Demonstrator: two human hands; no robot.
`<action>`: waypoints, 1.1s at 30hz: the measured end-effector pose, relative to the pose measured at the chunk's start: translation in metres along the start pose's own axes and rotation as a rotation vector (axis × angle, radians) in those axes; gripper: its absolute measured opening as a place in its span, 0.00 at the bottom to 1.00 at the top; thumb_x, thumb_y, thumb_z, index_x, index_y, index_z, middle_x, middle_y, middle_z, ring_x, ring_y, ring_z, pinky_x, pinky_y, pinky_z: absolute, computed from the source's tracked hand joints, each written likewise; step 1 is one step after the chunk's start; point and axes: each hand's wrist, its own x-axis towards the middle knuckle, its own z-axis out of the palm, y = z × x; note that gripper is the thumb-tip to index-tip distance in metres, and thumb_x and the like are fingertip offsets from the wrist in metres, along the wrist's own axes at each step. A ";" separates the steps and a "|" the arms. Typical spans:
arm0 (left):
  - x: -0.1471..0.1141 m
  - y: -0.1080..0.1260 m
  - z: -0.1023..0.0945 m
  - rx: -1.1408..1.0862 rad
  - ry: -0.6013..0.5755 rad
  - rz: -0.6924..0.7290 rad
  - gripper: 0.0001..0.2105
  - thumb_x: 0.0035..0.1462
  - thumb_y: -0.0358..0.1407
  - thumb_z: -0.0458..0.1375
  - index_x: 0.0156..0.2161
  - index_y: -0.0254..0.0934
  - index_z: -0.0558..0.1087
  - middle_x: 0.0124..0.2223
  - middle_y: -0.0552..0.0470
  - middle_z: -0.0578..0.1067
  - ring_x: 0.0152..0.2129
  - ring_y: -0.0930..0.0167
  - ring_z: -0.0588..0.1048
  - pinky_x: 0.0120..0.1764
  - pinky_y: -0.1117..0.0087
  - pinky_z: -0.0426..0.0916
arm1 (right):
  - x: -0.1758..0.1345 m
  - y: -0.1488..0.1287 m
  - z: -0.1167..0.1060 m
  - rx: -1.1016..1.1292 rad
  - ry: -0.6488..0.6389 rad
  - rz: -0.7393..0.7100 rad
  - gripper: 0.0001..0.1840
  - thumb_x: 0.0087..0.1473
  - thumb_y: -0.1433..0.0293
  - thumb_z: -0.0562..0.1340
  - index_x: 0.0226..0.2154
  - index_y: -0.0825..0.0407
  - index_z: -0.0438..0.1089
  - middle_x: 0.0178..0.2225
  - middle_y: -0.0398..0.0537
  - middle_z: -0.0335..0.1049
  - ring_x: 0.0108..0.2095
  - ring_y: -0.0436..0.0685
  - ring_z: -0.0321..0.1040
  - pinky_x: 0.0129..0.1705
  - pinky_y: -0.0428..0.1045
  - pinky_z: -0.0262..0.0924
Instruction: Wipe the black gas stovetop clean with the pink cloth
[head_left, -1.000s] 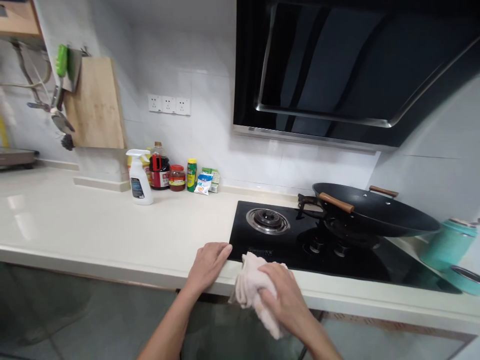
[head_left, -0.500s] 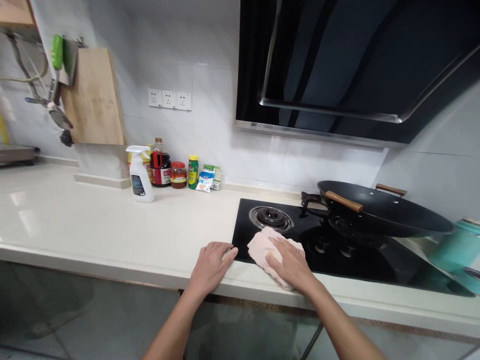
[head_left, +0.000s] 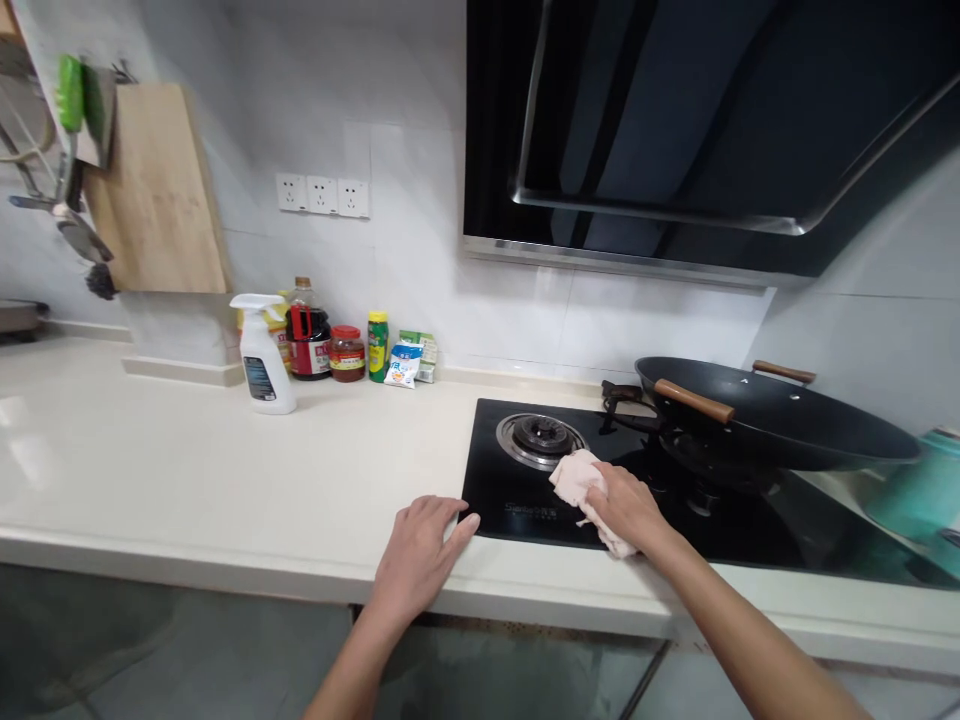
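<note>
A pale pink cloth (head_left: 576, 476) lies bunched on the black glass gas hob (head_left: 510, 505), in front of the left burner (head_left: 543, 438). My right hand (head_left: 628, 505) presses down on it with curled fingers, gripping part of the cloth. Under the palm the rest of the cloth is hidden; its lower edge hangs toward the hob's front rim. My left hand (head_left: 421, 548) rests on the white countertop (head_left: 360, 470) by the hob's front left corner. Its fingers lie flat with the thumb apart, and nothing is in it.
A black wok (head_left: 780, 415) with wooden handles sits on the right burner. A turquoise container (head_left: 911, 485) stands at far right. The range hood (head_left: 637, 130) overhangs the hob. Along the wall are a white spray bottle (head_left: 264, 365), a dark sauce bottle (head_left: 309, 340), jars and packets.
My right hand has slid the cloth to the right across the hob, uncovering the lettering near its front edge. My left hand stays at the counter edge. The view has shifted slightly.
</note>
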 end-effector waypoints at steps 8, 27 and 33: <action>0.003 0.001 0.002 0.063 -0.014 0.011 0.20 0.70 0.51 0.47 0.50 0.43 0.76 0.52 0.48 0.78 0.53 0.60 0.72 0.54 0.54 0.63 | 0.025 -0.017 0.011 0.048 -0.013 -0.095 0.30 0.60 0.60 0.53 0.62 0.52 0.64 0.60 0.58 0.67 0.58 0.64 0.64 0.57 0.54 0.53; 0.000 -0.078 -0.045 0.396 -0.352 0.440 0.29 0.67 0.55 0.49 0.69 0.48 0.59 0.71 0.38 0.59 0.66 0.49 0.60 0.61 0.40 0.60 | 0.102 0.000 0.014 -0.165 -0.092 0.160 0.20 0.62 0.65 0.55 0.54 0.54 0.67 0.52 0.63 0.68 0.53 0.69 0.67 0.50 0.57 0.58; -0.001 -0.087 -0.038 0.349 -0.391 0.461 0.36 0.64 0.58 0.52 0.71 0.48 0.52 0.72 0.35 0.54 0.68 0.45 0.56 0.61 0.33 0.57 | 0.151 0.009 0.021 -0.113 -0.081 0.241 0.22 0.64 0.63 0.50 0.56 0.53 0.65 0.56 0.63 0.65 0.56 0.69 0.65 0.52 0.59 0.58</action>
